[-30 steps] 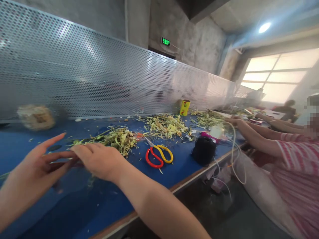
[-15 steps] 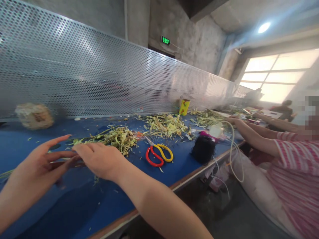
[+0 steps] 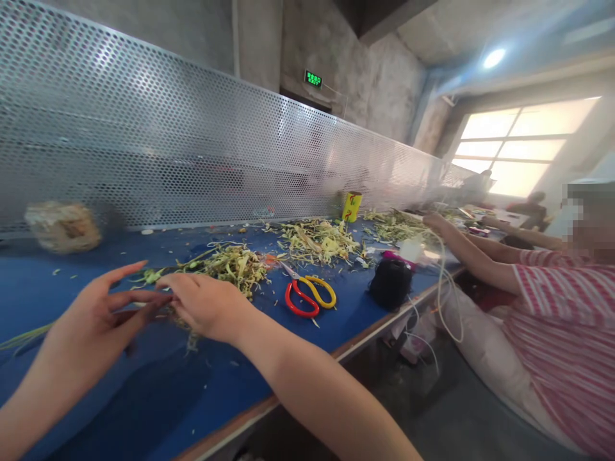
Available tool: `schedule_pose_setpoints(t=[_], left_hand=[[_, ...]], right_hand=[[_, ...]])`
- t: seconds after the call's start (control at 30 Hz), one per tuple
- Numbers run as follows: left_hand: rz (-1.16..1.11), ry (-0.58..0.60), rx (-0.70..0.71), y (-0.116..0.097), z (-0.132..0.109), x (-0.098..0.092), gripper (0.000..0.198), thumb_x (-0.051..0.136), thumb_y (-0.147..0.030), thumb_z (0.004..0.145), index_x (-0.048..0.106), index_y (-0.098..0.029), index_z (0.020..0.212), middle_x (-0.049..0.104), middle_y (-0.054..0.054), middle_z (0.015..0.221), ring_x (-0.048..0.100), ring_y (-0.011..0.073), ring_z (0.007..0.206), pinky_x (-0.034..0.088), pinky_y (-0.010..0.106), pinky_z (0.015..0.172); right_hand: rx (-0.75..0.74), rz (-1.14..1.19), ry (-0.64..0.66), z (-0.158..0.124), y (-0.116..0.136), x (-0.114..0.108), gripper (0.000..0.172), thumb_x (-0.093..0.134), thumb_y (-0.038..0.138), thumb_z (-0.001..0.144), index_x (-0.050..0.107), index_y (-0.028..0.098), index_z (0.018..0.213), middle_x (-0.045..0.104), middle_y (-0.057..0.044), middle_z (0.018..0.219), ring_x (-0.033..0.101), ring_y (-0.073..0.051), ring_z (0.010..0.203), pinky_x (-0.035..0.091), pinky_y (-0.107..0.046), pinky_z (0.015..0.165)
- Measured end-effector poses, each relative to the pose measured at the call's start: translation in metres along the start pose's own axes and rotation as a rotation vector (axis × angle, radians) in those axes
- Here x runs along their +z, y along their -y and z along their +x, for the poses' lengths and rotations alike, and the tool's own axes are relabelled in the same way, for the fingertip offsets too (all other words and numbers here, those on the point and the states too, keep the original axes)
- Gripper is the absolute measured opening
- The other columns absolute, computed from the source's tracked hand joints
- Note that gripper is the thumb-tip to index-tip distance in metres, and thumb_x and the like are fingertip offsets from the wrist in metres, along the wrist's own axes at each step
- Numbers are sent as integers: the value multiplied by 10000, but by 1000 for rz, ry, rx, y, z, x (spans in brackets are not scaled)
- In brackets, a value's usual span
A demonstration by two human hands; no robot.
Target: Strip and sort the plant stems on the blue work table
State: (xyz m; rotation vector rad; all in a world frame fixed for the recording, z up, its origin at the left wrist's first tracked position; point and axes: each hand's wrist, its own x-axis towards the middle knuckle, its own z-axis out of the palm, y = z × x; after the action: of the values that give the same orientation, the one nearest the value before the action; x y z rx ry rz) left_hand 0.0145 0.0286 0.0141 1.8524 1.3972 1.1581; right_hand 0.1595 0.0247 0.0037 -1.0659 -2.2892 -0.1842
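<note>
My left hand (image 3: 93, 320) is at the left over the blue table (image 3: 225, 397), index finger stretched out, thumb and other fingers closed in a pinch. Thin green stems (image 3: 29, 336) trail out behind it to the left. Meeting its fingertips, my right hand (image 3: 211, 307) is closed with fingers bent down. A tuft of dried plant (image 3: 192, 340) hangs from beneath the right hand; the fingers hide most of it. Just behind the hands lies a pile of pale dried plants (image 3: 235, 266). Scissors (image 3: 310, 294) with one red and one yellow handle lie right of the pile.
A second plant heap (image 3: 321, 240), a yellow can (image 3: 352, 207) and a black spool of thread (image 3: 391, 283) are farther right. A clear tape roll (image 3: 65, 227) stands by the perforated metal screen (image 3: 192, 147). A co-worker in a striped shirt (image 3: 552, 282) sits at right.
Both hands have shifted slightly to the right, still together at the fingertips. More of the dried tuft shows under my right hand. The camera view has turned a little.
</note>
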Motion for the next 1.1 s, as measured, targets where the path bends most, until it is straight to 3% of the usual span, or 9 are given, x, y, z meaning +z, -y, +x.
schedule_pose_setpoints(t=[0.1, 0.2, 0.37, 0.5, 0.67, 0.83, 1.1], left_hand=[[31, 73, 14, 3, 0, -2, 823, 540, -523, 502, 301, -214, 1225, 661, 50, 800, 603, 214, 574, 422, 253, 354], [129, 40, 90, 10, 2, -2, 754, 503, -479, 565, 294, -200, 1234, 660, 55, 819, 604, 195, 542, 429, 253, 385], [248, 30, 163, 16, 5, -2, 667, 483, -402, 644, 289, -196, 1247, 640, 58, 910, 626, 182, 686, 471, 279, 645], [70, 41, 52, 4, 2, -5, 819, 535, -486, 563, 272, -140, 1256, 636, 80, 837, 556, 155, 508, 438, 259, 464], [-202, 56, -79, -9, -6, -7, 939, 652, -505, 451, 291, -165, 1250, 613, 15, 721, 415, 69, 395, 353, 198, 367], [-317, 129, -127, -9, -7, -6, 944, 704, -490, 400, 337, -183, 1213, 609, -18, 626, 382, 53, 355, 289, 171, 324], [-308, 266, -99, 0, -5, -8, 793, 669, -474, 491, 362, -182, 1163, 616, -3, 665, 394, 50, 370, 288, 170, 346]], right_hand=[[17, -40, 6, 0, -2, 3, 271, 367, 206, 839, 377, 195, 1110, 564, -40, 1047, 526, -158, 973, 474, -263, 733], [13, -82, 14, -1, -2, 5, 260, 365, 217, 845, 388, 199, 1103, 562, -36, 1051, 525, -154, 969, 471, -261, 736], [24, -192, 43, -3, -1, 5, 291, 379, 170, 828, 392, 218, 1115, 552, -18, 1085, 501, -159, 999, 458, -281, 761], [89, -96, 28, -2, -1, 3, 331, 390, 158, 798, 374, 219, 1122, 554, -16, 1064, 525, -160, 955, 461, -267, 711], [183, 164, -48, 0, -4, 6, 318, 399, 109, 747, 403, 195, 1053, 560, 16, 786, 554, -119, 759, 442, -206, 640], [249, 388, -123, 2, -6, 19, 333, 410, 48, 695, 416, 186, 998, 479, 47, 661, 520, -83, 627, 432, -175, 607], [256, 507, -139, 0, -4, 19, 337, 432, 25, 660, 427, 191, 954, 454, 60, 637, 494, -76, 605, 421, -165, 583]])
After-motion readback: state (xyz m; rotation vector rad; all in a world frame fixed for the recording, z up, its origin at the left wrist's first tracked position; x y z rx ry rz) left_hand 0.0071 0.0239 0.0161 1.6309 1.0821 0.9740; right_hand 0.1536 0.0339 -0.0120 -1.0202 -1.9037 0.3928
